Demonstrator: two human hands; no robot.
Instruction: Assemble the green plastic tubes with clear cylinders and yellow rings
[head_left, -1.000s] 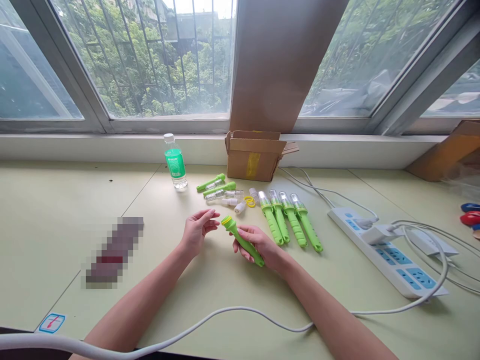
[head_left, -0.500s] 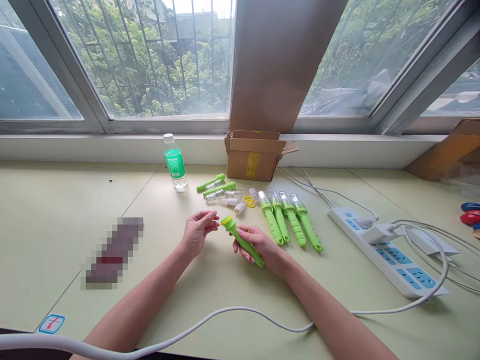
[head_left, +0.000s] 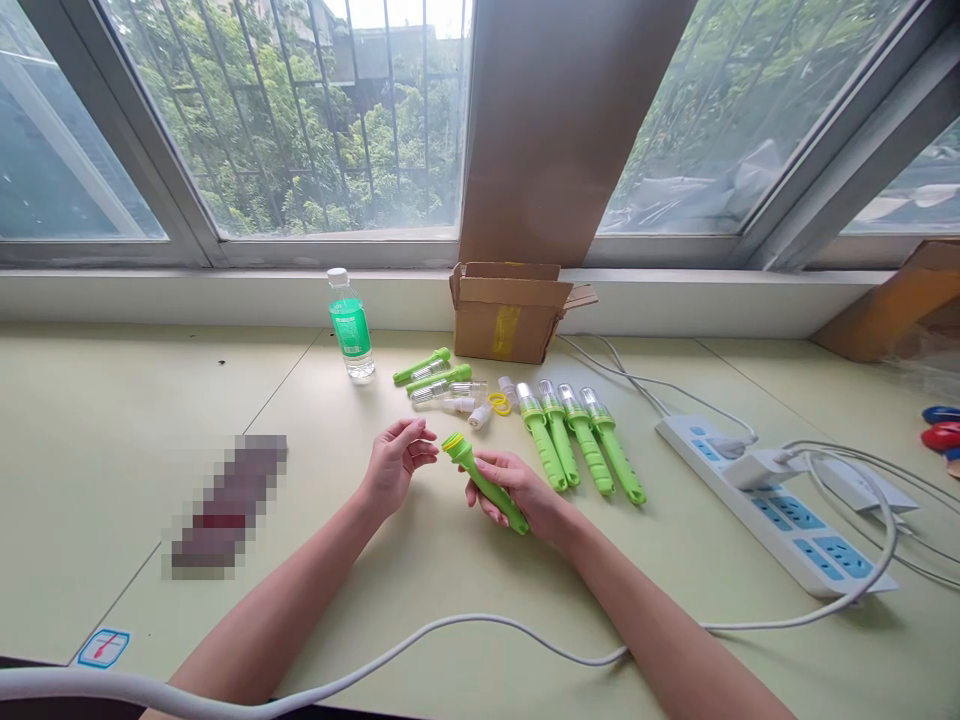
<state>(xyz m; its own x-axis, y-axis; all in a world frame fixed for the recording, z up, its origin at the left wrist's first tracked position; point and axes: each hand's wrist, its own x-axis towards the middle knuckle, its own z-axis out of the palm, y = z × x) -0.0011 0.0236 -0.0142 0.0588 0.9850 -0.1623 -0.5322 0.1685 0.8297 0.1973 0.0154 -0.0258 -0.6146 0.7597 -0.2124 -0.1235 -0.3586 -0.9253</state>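
Note:
My right hand (head_left: 519, 488) is closed round a green handle (head_left: 484, 482) that has a yellow ring at its open top end, held tilted just above the table. My left hand (head_left: 395, 461) hovers a little to the left of that top end, palm up, fingers loosely curled with nothing visible in them. Just right of my right hand lies a row of several finished green sticks with clear tips (head_left: 581, 437). Behind my hands lie two more green sticks (head_left: 435, 374), small white and clear parts (head_left: 469, 404) and yellow rings (head_left: 499, 403).
A green-labelled water bottle (head_left: 350, 326) and an open cardboard box (head_left: 509, 313) stand at the back near the window sill. A white power strip (head_left: 780, 508) lies at the right, and its white cable (head_left: 420, 640) crosses the near table over my forearms. A blurred patch (head_left: 229, 503) lies at the left.
My left hand's fingers have curled in slightly. Everything else is as before.

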